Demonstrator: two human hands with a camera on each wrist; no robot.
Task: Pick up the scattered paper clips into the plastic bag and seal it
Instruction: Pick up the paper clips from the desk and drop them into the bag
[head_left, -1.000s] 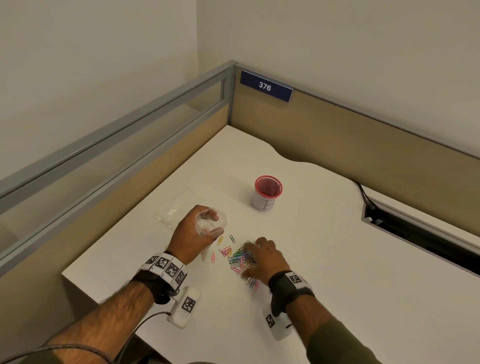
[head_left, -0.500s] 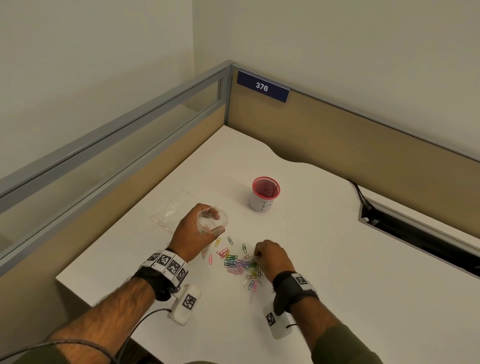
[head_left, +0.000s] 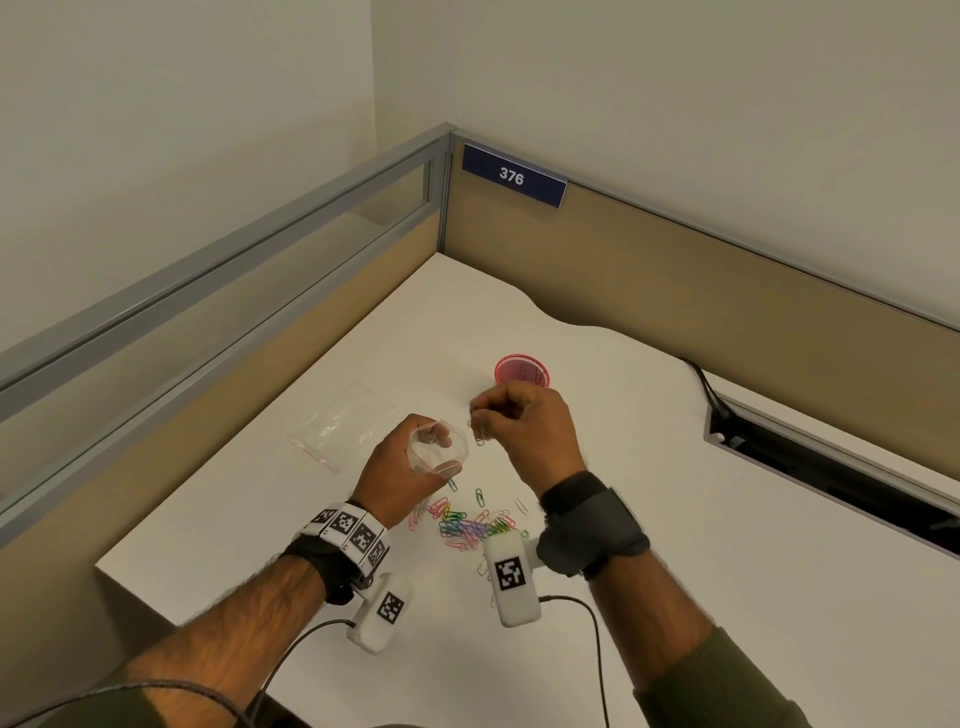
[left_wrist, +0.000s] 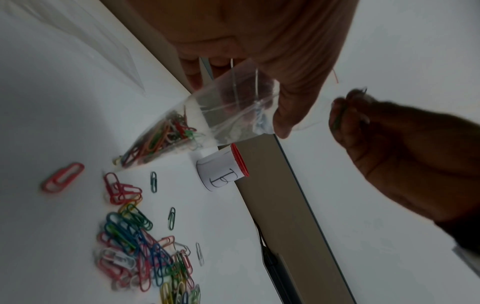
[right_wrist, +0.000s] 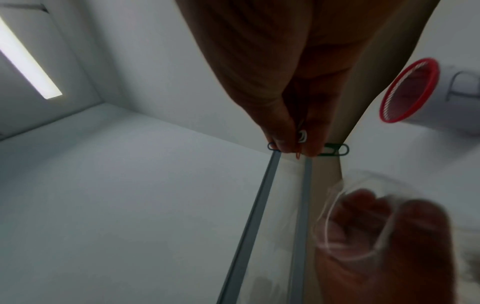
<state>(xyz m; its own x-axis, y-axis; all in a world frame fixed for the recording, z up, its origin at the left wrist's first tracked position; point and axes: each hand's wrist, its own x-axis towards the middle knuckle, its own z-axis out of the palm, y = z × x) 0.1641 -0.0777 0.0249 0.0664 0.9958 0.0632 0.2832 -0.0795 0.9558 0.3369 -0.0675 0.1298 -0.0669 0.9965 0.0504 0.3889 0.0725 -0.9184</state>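
My left hand (head_left: 402, 470) grips a small clear plastic bag (head_left: 437, 453) with its mouth held open upward; in the left wrist view the bag (left_wrist: 207, 121) hangs down with several coloured clips in its tip. My right hand (head_left: 524, 423) is raised just right of the bag mouth and pinches a few paper clips (head_left: 479, 428) between fingertips; the right wrist view shows a green clip (right_wrist: 335, 149) and others sticking out of the pinch. A pile of coloured paper clips (head_left: 470, 527) lies on the white desk (head_left: 675, 545) under both wrists, and the same pile (left_wrist: 140, 242) appears from the left wrist.
A second clear bag (head_left: 345, 426) lies flat on the desk to the left. A red-rimmed white cup (head_left: 522, 370) stands behind my right hand. Tan partition walls close the desk's left and back sides. A dark cable slot (head_left: 831, 470) runs along the right.
My right hand left the pile on the desk and rose up toward the bag mouth with a few clips pinched. The left hand lifted the bag slightly.
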